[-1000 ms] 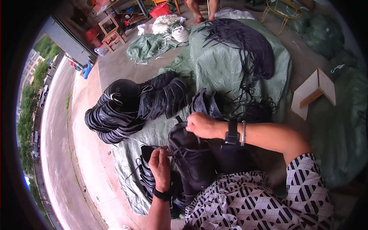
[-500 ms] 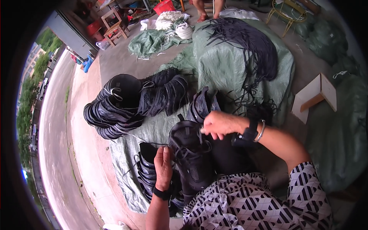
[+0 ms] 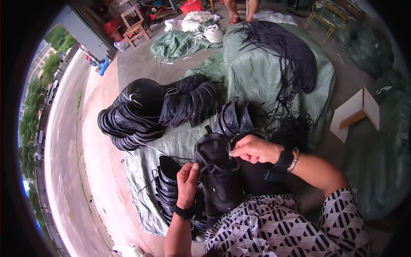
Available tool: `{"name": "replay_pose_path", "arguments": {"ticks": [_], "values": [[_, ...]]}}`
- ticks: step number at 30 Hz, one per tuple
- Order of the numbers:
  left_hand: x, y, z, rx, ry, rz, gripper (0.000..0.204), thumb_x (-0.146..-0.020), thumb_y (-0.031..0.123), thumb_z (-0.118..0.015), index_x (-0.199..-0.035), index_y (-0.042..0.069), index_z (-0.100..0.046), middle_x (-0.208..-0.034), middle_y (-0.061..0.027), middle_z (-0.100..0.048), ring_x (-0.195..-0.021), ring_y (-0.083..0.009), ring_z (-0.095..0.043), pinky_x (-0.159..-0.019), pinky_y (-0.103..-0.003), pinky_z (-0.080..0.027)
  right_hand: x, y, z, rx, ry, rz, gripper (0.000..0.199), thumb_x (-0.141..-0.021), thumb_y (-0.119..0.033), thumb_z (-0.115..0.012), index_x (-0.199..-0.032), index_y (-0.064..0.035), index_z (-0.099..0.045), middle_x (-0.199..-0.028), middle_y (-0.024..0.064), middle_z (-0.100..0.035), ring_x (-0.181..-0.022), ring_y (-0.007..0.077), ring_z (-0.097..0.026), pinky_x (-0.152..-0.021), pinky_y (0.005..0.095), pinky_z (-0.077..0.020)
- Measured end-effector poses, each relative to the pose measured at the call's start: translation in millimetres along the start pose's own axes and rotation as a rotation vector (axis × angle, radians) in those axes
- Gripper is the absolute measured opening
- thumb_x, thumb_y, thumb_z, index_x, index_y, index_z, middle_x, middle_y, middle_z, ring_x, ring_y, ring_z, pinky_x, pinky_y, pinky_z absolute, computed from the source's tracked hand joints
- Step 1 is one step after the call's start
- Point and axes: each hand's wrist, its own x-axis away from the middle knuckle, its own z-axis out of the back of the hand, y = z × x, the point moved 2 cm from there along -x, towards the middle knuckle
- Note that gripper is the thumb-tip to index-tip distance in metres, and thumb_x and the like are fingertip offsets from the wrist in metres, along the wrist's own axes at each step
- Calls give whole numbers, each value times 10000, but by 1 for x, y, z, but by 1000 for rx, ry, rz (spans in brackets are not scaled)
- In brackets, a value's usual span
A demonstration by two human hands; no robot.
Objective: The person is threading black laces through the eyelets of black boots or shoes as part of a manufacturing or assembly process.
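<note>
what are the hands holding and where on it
Both hold a black shoe upper: left hand pinches its laced side, right hand grips the top edge.

A shoe upper lay on the person's lap between the left hand and right hand. A stack of uppers sat left of it on the tarp, with bundled uppers farther ahead and a heap of laces beyond, to the right.

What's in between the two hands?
In the head view, a black shoe with its laces lies between the left hand and the right hand; both hands touch it.
</note>
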Motion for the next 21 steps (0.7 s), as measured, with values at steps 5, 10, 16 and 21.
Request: {"name": "replay_pose_path", "arguments": {"ticks": [5, 10, 16, 21], "values": [[2, 2, 2, -17, -14, -4, 229, -938, 221, -566, -788, 48, -567, -664, 98, -435, -615, -11, -342, -554, -187, -281, 9, 4, -2, -570, -372, -205, 164, -918, -138, -510, -1035, -42, -573, -514, -70, -379, -388, 23, -289, -364, 177, -228], [-3, 2, -1, -48, -5, -37, 257, -927, 236, -586, -746, 58, -544, -657, 91, -431, -614, -12, -352, -549, -186, -284, 24, -16, 7, -252, -223, 222, 265, -928, -158, -500, -1157, -41, -569, -533, -68, -410, -415, 9, -329, -366, 162, -254], [-7, 3, 1, -32, -51, -5, 272, -928, 223, -580, -714, 63, -529, -659, 89, -442, -626, -16, -361, -562, -191, -295, 40, -1, -5, 575, -86, 67, 260, -891, -245, -567, -985, -10, -630, -534, 33, -558, -397, 75, -462, -377, 237, -363], [-11, 5, 7, -15, -110, 53, 259, -928, 199, -571, -716, 52, -548, -671, 86, -472, -652, -19, -394, -612, -196, -328, 43, -14, -4, 554, -119, 89, 267, -890, -260, -580, -1001, -23, -629, -550, 22, -559, -409, 69, -464, -391, 227, -375]]}}
